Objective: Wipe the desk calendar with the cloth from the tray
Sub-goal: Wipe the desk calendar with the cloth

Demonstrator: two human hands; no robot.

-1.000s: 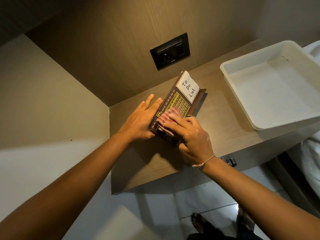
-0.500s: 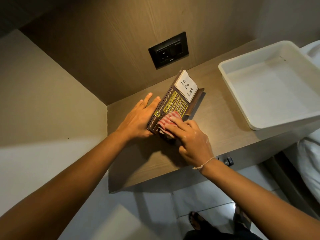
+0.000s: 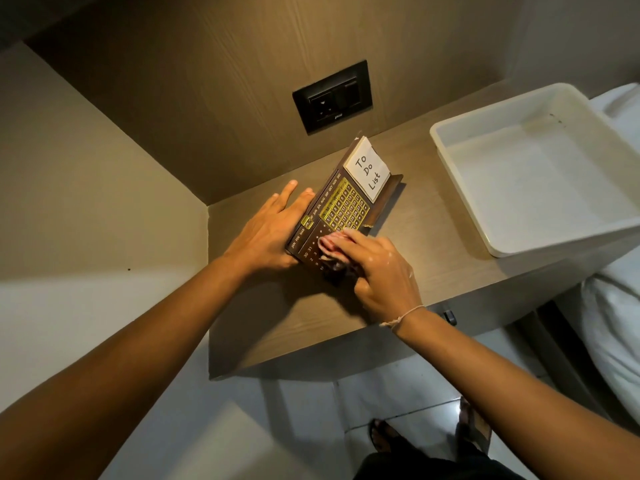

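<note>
Hands: right hand (image 3: 379, 271) hides cloth (image 3: 330, 249), calendar (image 3: 341, 209) corner

One camera sits on the person's head and looks forward and down from close above, so both arms reach up from the bottom to a shelf (image 3: 433, 237) in the middle, with a wall (image 3: 242, 81) at the top and the floor (image 3: 311, 427) at the bottom.

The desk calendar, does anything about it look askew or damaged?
The desk calendar sits skewed to the shelf edge, braced by the left hand while the right hand presses the cloth on it. No damage shows.
</note>
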